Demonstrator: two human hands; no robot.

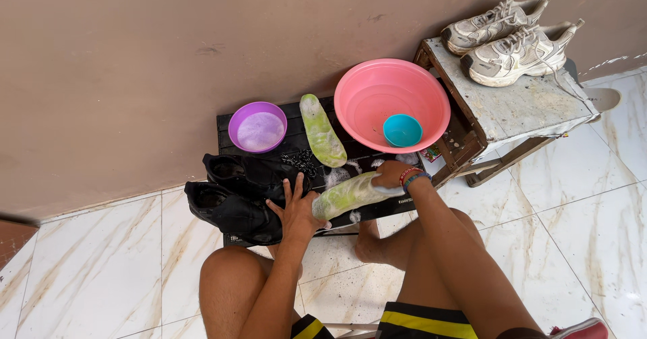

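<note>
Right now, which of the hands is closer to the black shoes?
Left. The left hand lies spread right beside the black shoes, touching them. The right hand is farther off, at the far end of the soapy green insole.

A low black slatted board on the marble floor carries a purple bowl, pink basin, two green insoles and black shoes. At far right, a wooden stool bears white sneakers.
</note>
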